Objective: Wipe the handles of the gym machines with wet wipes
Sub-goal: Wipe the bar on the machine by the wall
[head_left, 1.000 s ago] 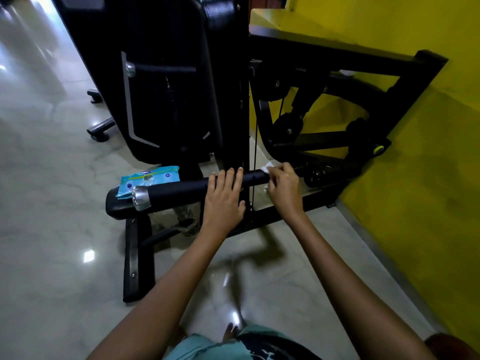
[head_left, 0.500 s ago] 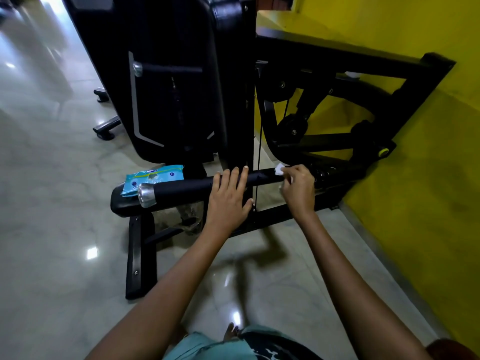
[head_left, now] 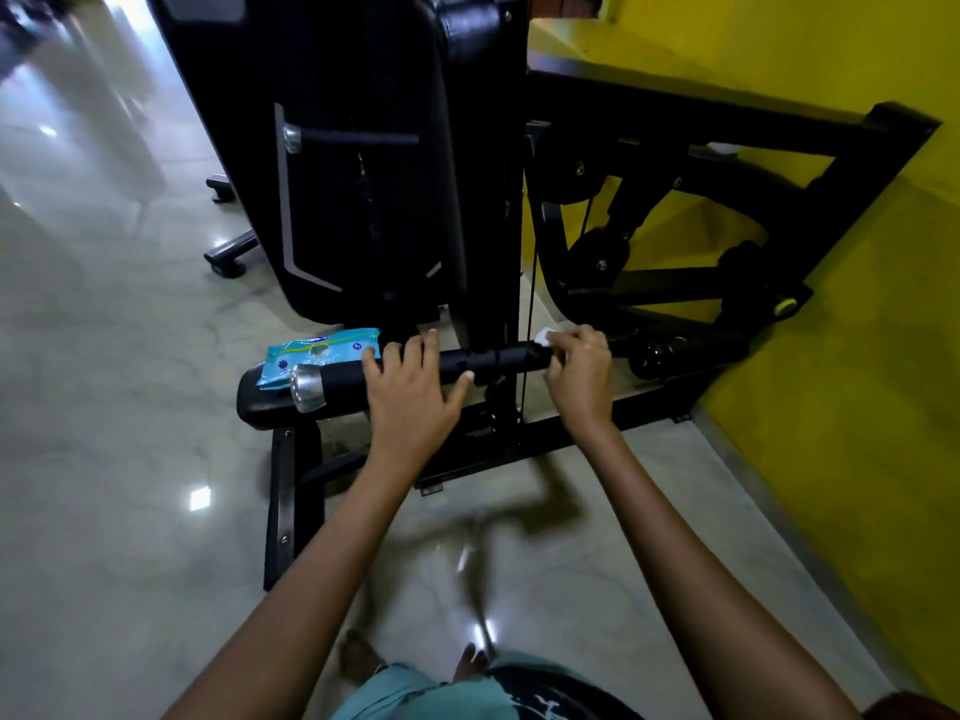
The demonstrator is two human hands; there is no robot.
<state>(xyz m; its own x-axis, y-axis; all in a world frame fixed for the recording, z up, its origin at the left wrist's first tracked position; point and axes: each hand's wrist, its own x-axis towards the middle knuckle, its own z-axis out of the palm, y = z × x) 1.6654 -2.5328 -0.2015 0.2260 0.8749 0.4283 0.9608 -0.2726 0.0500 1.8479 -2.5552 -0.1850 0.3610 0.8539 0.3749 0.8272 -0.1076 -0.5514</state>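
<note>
— What are the hands doing?
— The left hand [head_left: 410, 392] lies over the black handle [head_left: 493, 362] with fingers spread, thumb hooked beneath. The right hand [head_left: 579, 374] pinches a white wet wipe [head_left: 544, 336] against the handle's right end.
— And beyond?
— A blue wipes pack [head_left: 317, 356] rests on the padded seat [head_left: 270, 402], near its left edge, behind the handle's chrome cap [head_left: 307, 388].

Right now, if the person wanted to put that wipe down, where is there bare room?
Open floor spreads left of the machine's base bar, and another patch lies between the person's arms. The black pad is crowded: the wipes packet lies on it. The handle is taken by the left hand and the right hand holding the wipe.
</note>
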